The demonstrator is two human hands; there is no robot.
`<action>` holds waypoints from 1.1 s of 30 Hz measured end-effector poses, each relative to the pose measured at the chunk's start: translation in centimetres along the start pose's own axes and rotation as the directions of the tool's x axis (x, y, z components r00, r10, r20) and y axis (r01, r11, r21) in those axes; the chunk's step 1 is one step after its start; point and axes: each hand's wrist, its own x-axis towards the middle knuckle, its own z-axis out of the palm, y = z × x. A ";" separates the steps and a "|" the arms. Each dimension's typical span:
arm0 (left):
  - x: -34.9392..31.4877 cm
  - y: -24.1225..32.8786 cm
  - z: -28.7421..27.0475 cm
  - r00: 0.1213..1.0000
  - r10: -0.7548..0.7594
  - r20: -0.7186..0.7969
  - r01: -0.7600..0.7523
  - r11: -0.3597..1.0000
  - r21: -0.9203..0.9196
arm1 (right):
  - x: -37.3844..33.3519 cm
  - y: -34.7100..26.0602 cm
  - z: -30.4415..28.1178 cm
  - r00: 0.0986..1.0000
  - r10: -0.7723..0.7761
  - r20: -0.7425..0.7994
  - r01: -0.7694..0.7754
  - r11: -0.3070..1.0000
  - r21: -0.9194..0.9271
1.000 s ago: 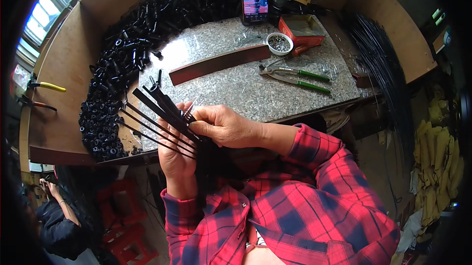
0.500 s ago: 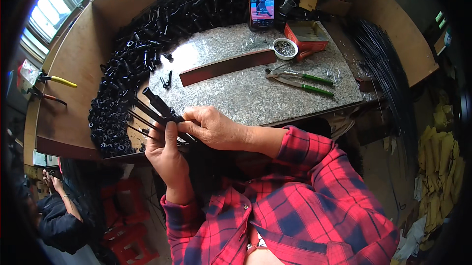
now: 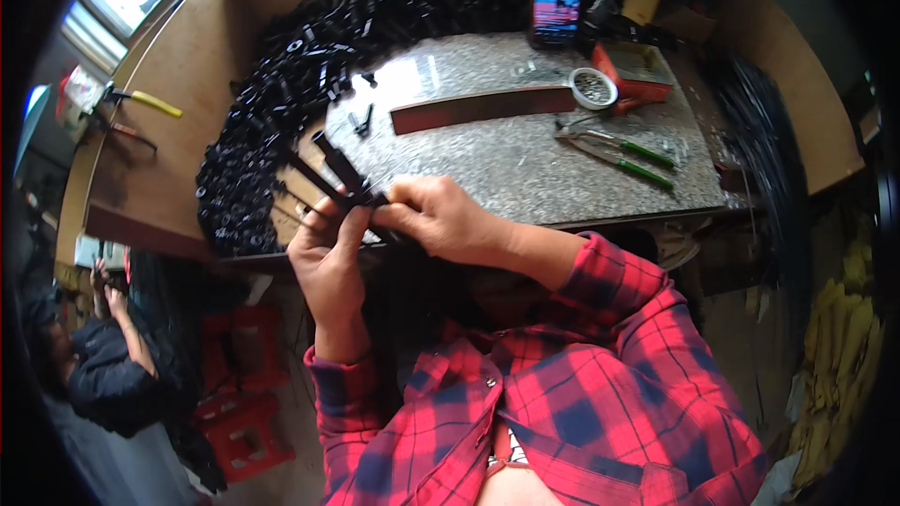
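Just in front of the grey speckled slab's near left corner, my two hands hold a black part made of a thick tube (image 3: 342,164) and several thin black rods (image 3: 305,166). My left hand (image 3: 328,262) is closed around it from below, its thumb pressed along the near side. The fingers of my right hand (image 3: 445,217) pinch the same part where the tube and rods meet. What exactly lies between these fingertips is hidden. Tube and rods slant up to the left. A few loose small black pieces (image 3: 363,121) lie beyond them on the slab.
A large heap of black parts (image 3: 281,98) fills the bench's left and back. On the slab (image 3: 497,173) are a dark red bar (image 3: 483,110), green-handled pliers (image 3: 614,154), a white cup (image 3: 597,106) of metal bits, and a red box (image 3: 656,90). Behind stands a phone (image 3: 555,0). A co-worker (image 3: 117,375) sits left.
The whole view has shifted, so the bench appears further right and higher. Both hands keep the same hold on the black part.
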 end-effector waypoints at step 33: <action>-1.1 0.5 -0.8 0.999 -0.002 -0.048 0.000 0.999 -0.035 | 0.5 0.5 1.0 0.960 0.169 0.225 -0.225 0.941 0.252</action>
